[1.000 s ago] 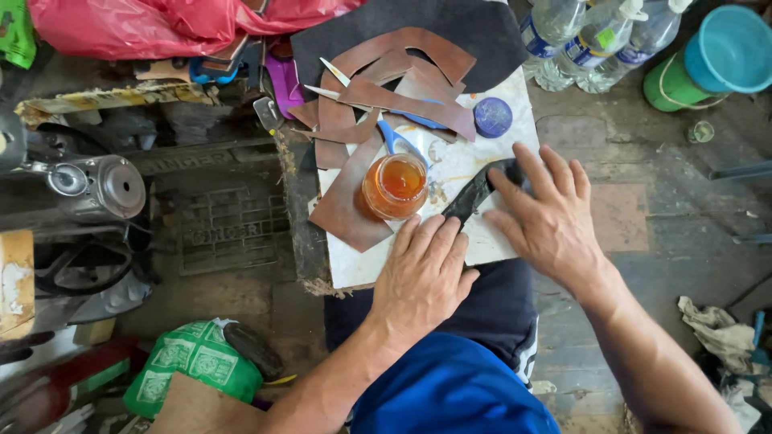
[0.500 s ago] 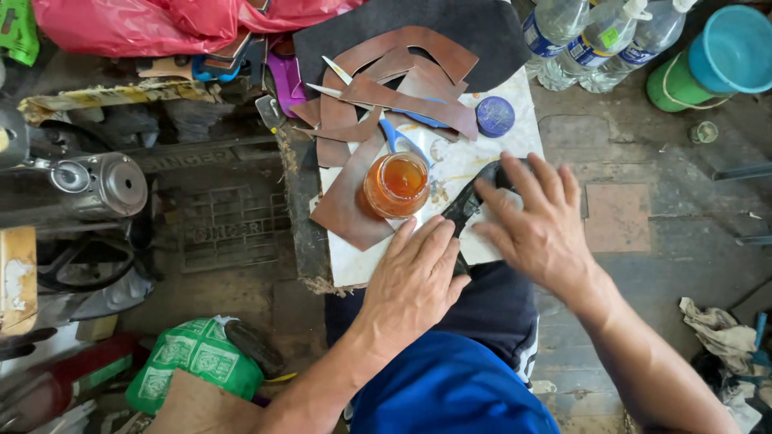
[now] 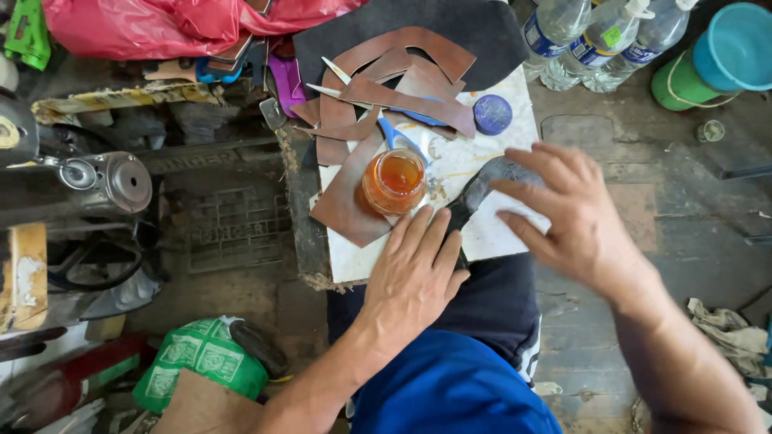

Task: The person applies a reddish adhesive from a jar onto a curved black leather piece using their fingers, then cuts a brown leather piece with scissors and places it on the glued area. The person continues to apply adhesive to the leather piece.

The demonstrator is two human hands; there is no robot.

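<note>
brown leather pieces (image 3: 378, 104), amber jar (image 3: 394, 181), white board (image 3: 490, 157), blue cap (image 3: 493, 114), red bag (image 3: 129, 28), turquoise bucket (image 3: 736, 44)

Soft, even daylight fills the scene, bright on the white marble slab (image 3: 498, 165) and dimmer around the dark metal sewing machine (image 3: 88, 185) at left. Shadows are faint and short. The right hand (image 3: 575, 213) shows slight motion blur; the left hand (image 3: 414, 277) is sharp. Wide-angle bending shows at the edges.

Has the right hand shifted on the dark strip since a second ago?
Yes. The right hand slid right along the dark strip, away from the orange jar, which stayed put. More of the strip's upper end now shows.
</note>
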